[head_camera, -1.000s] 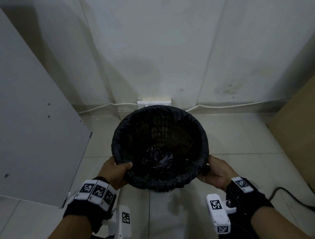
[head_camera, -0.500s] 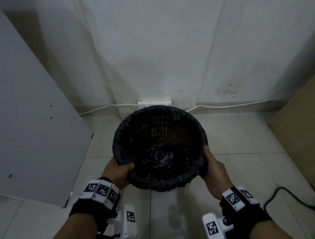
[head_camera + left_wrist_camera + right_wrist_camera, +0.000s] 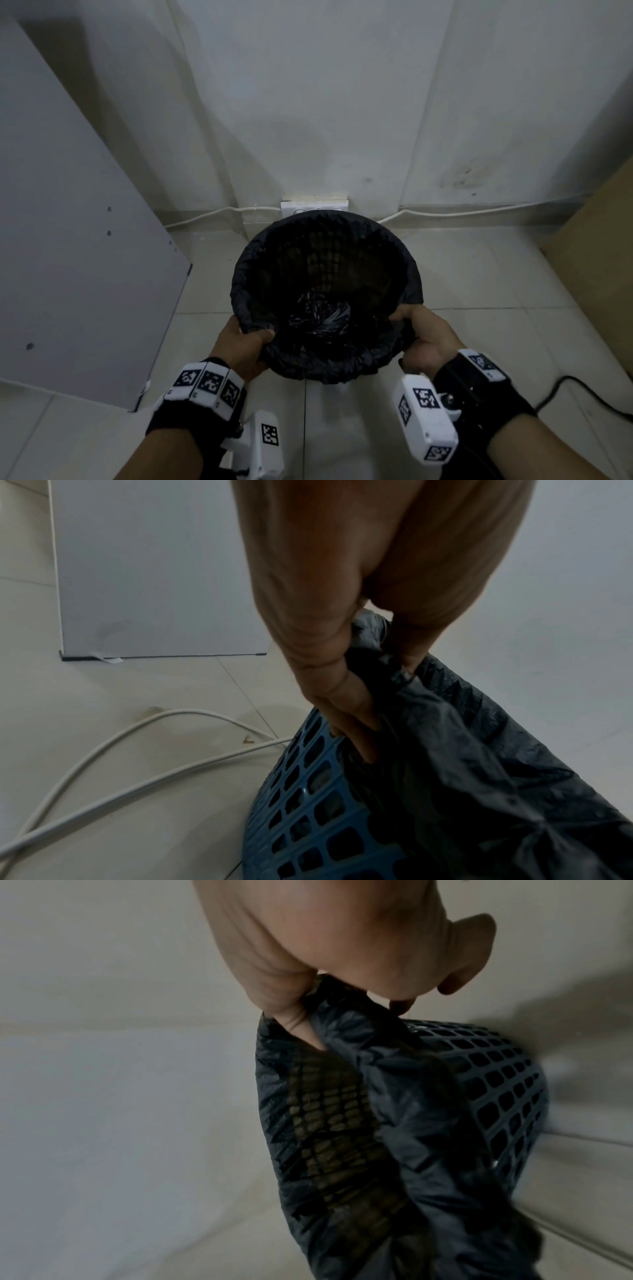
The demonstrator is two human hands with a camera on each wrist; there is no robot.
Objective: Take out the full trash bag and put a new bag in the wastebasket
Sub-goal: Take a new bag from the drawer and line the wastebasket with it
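A blue lattice wastebasket (image 3: 308, 818) (image 3: 507, 1091) stands on the tiled floor against the wall, lined with a black trash bag (image 3: 325, 363) (image 3: 479, 750) (image 3: 394, 1096) folded over its rim. The bag's crumpled bottom (image 3: 318, 315) shows inside. My left hand (image 3: 245, 342) (image 3: 342, 696) grips the bag's edge at the near-left rim, thumb inside. My right hand (image 3: 416, 329) (image 3: 308, 1001) pinches the bag's edge at the near-right rim, thumb over the top.
A grey panel (image 3: 68, 257) leans at the left. A white power strip (image 3: 313, 205) with white cables (image 3: 120, 764) lies behind the basket along the wall. A brown board (image 3: 596, 257) stands at the right, and a black cable (image 3: 582, 394) runs on the floor.
My right hand has moved from outside the basket's side up onto the near-right rim and taken hold of the bag's edge. The left hand kept its grip.
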